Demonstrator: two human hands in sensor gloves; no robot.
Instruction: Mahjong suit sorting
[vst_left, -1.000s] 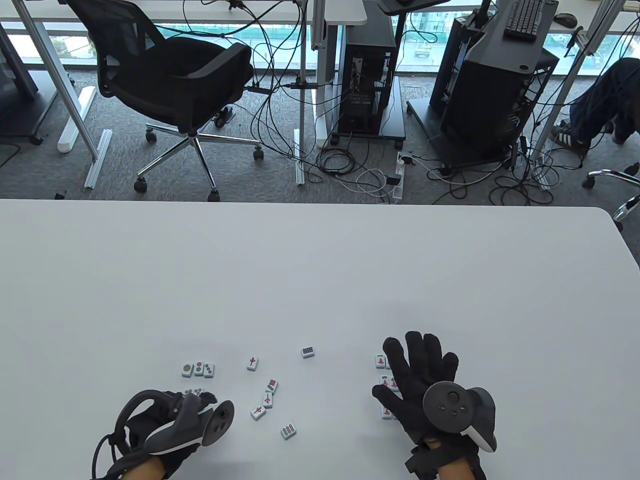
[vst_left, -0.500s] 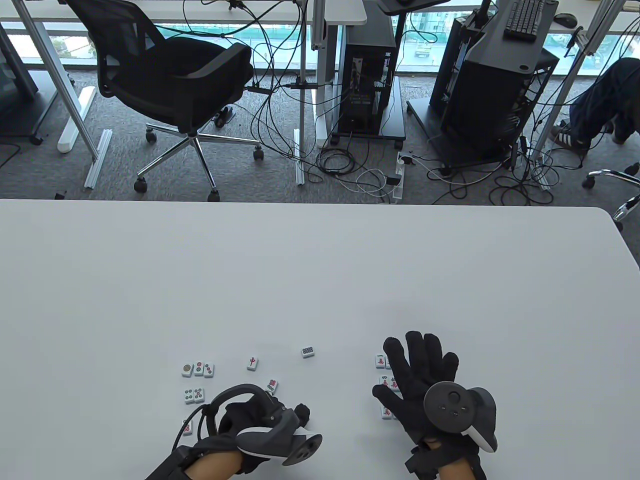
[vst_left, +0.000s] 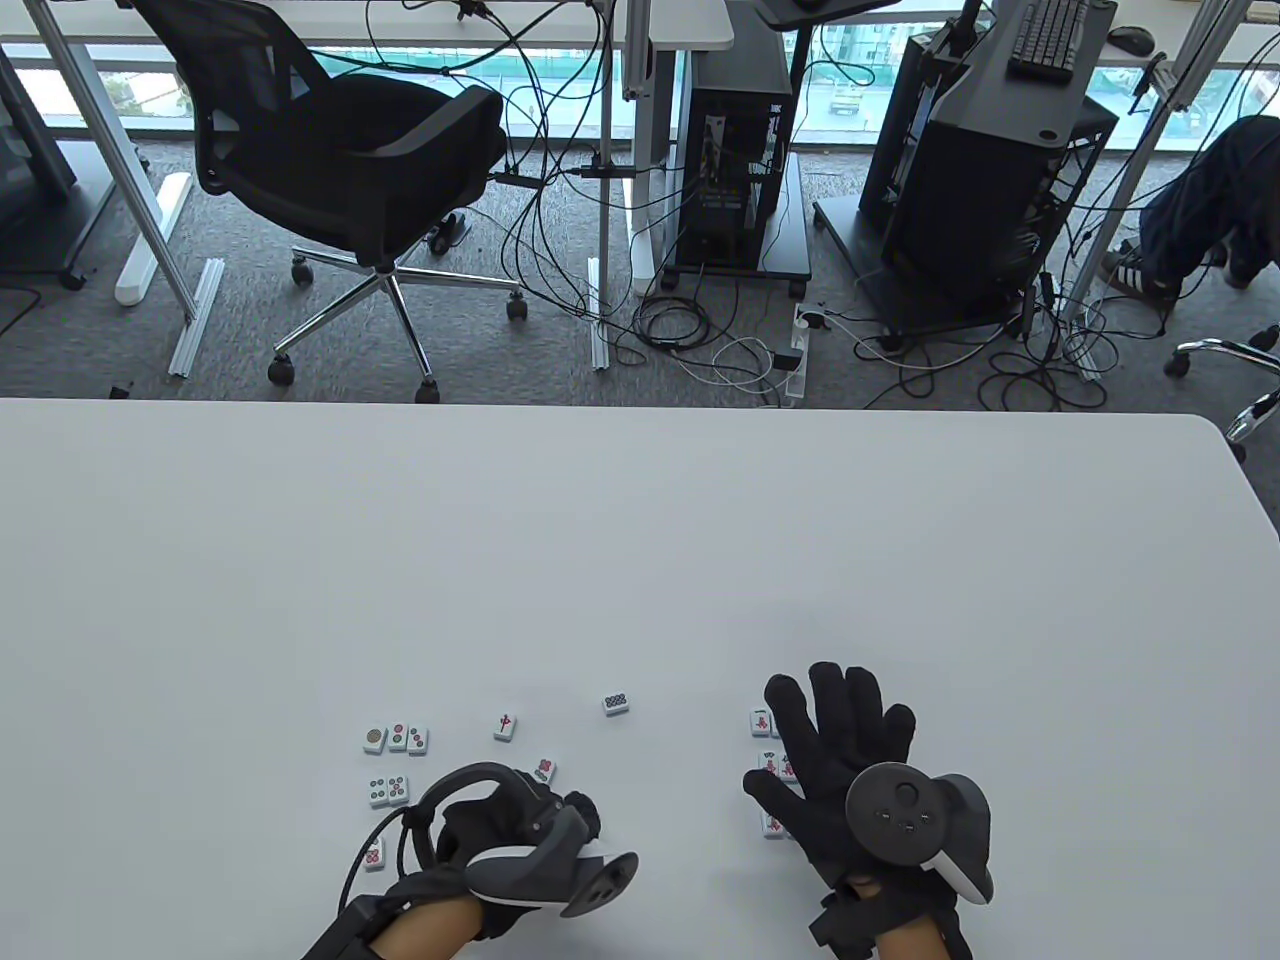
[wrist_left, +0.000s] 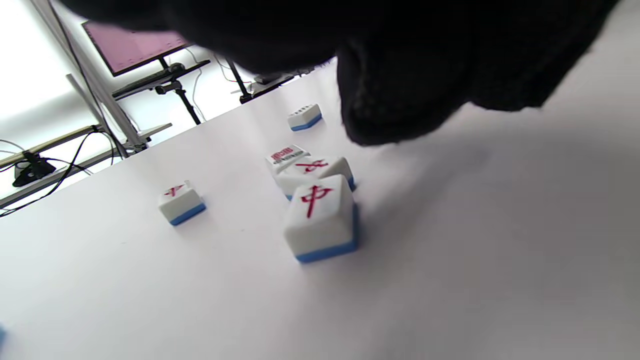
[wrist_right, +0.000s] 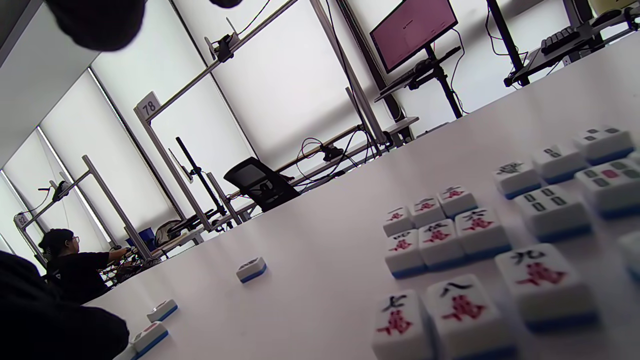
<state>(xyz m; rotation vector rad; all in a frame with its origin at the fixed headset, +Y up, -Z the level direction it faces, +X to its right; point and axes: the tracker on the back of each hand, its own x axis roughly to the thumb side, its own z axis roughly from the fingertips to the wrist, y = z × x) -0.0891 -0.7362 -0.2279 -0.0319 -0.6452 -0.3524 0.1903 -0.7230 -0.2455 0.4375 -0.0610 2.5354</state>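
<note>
The red-character tile lies face up just below the left hand, untouched; whether its fingers are curled I cannot tell.

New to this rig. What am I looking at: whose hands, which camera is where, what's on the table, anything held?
No machine here: a person's two hands in black sensor gloves, each with a tracker strapped to its back.

One camera looks down at the white table; the other two sit on the wrists and look along the tabletop.

The left hand hovers over loose mahjong tiles, among them a red-character tile. Whether its fingers hold one is hidden.

The right hand is spread with straight fingers over sorted rows of character tiles and grips nothing.

More sorted tiles, the dot tiles, lie to the left.
</note>
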